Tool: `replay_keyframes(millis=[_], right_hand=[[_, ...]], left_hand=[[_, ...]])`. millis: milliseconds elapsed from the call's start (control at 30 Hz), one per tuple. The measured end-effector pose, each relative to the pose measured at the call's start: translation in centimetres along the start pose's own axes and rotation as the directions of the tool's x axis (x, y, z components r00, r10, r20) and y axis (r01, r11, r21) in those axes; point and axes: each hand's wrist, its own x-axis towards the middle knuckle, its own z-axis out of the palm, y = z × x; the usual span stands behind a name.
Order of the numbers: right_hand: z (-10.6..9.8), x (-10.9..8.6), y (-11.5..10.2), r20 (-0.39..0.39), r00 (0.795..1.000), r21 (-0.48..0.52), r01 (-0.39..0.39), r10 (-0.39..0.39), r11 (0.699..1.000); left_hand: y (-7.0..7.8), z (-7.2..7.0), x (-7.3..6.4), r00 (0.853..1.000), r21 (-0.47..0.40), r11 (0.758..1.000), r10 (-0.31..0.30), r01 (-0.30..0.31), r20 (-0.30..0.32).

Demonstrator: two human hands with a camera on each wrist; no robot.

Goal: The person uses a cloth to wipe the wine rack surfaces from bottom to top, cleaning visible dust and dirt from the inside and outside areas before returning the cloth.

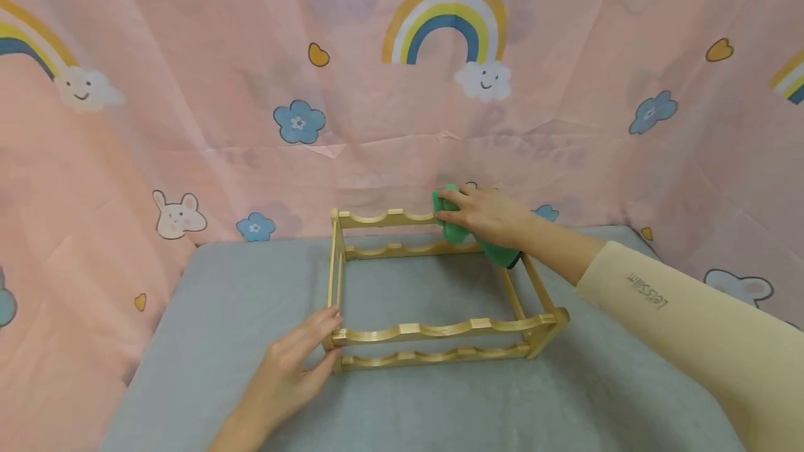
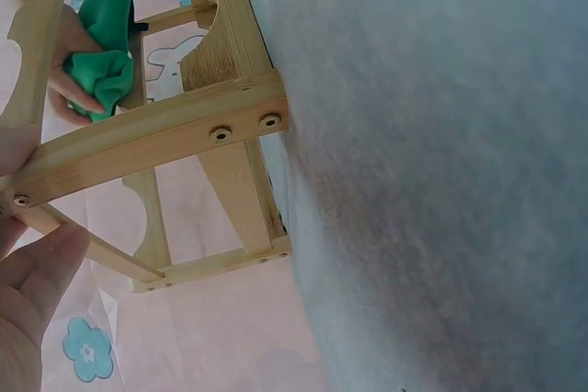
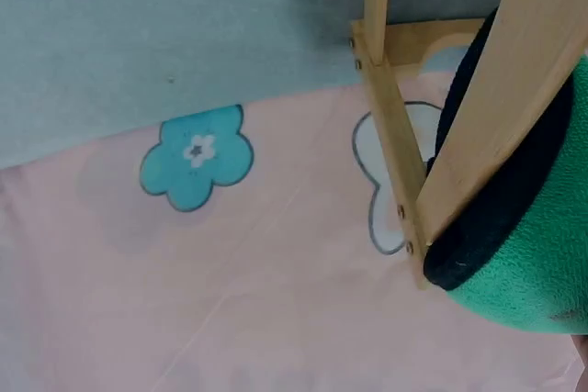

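Left hand [image 1: 285, 365] grips a wooden rack [image 1: 410, 330]; right hand [image 1: 496, 216] clamped on green cloth [image 1: 455, 232]; grey tabletop [image 1: 440, 410] under, pink rainbow curtain [image 1: 377, 103] behind

1. The cream sleeve [image 1: 685, 333] on the person's right arm [image 1: 568, 251] is bearing one dark printed wordmark [image 1: 648, 289], reading "Letsslim"; whether an apostrophe is standing before the first s is too small to tell.
2. The wordmark is running slantwise near the cuff, starting on the elbow side and heading toward the wrist, so its letters are appearing upside down in the head view.
3. The pink cloth [image 1: 370, 103] is showing pale purple, letter-like marks [image 1: 534, 147] below the central smiling cloud [image 1: 484, 81]; they are looking too faint and blurred to read.
4. Similar faint marks are showing on the cloth's left part, above a blue flower [image 1: 255, 227], equally unreadable.
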Motion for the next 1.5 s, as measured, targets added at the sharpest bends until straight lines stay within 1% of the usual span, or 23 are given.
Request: replay_keyframes(millis=[167, 333, 400, 567, 667, 733, 900, 1000, 1100, 1233, 1367, 1500], right_hand=[[0.1, 0.8, -0.7, -0.065, 0.997, 0.006, 0.045, -0.045, 0.999], [0.2, 2.7, -2.1, -0.121, 0.987, 0.013, 0.105, -0.102, 0.994], [0.0, 3.6, -2.6, -0.143, 0.983, 0.0, 0.116, -0.115, 0.993], [-0.5, 5.9, -3.8, -0.183, 0.972, -0.063, 0.137, -0.147, 0.989], [-0.8, 7.4, -4.5, -0.186, 0.969, -0.085, 0.15, -0.164, 0.985], [-1.1, 8.4, -5.2, -0.18, 0.97, -0.087, 0.15, -0.164, 0.985], [-1.5, 10.8, -6.9, -0.132, 0.982, -0.07, 0.13, -0.138, 0.989], [-1.4, 11.7, -7.5, -0.113, 0.986, -0.052, 0.121, -0.126, 0.991], [-1.2, 11.8, -7.6, -0.093, 0.989, -0.059, 0.111, -0.117, 0.992], [-0.8, 10.9, -7.2, -0.08, 0.99, -0.088, 0.107, -0.114, 0.99], [-0.6, 9.8, -6.4, -0.099, 0.986, -0.126, 0.118, -0.13, 0.985], [-0.6, 8.4, -5.2, -0.114, 0.984, -0.153, 0.119, -0.137, 0.981]], left_hand=[[0.0, 0.1, -0.2, 1.0, 0.0, 1.0, -0.003, 0.003, 0.007], [0.2, 0.2, -0.3, 1.0, 0.001, 1.0, -0.004, 0.004, 0.003], [0.2, 0.2, -0.3, 1.0, 0.0, 1.0, -0.007, 0.007, 0.003], [0.3, 0.2, -0.3, 1.0, 0.0, 1.0, 0.011, -0.011, -0.009], [0.3, 0.1, -0.2, 1.0, 0.006, 1.0, 0.022, -0.022, -0.018], [0.2, 0.0, -0.2, 0.999, 0.01, 1.0, 0.026, -0.025, -0.022], [0.1, -0.1, -0.1, 1.0, 0.016, 1.0, 0.013, -0.013, -0.014], [0.0, -0.1, -0.1, 1.0, 0.018, 1.0, 0.013, -0.013, -0.01], [0.0, 0.0, -0.1, 1.0, 0.017, 1.0, 0.011, -0.011, -0.002], [0.0, 0.1, 0.1, 1.0, 0.017, 1.0, 0.016, -0.016, 0.003], [0.0, 0.1, 0.1, 1.0, 0.022, 1.0, 0.017, -0.017, -0.002], [0.1, 0.0, 0.0, 1.0, 0.026, 1.0, 0.003, -0.003, 0.0]])
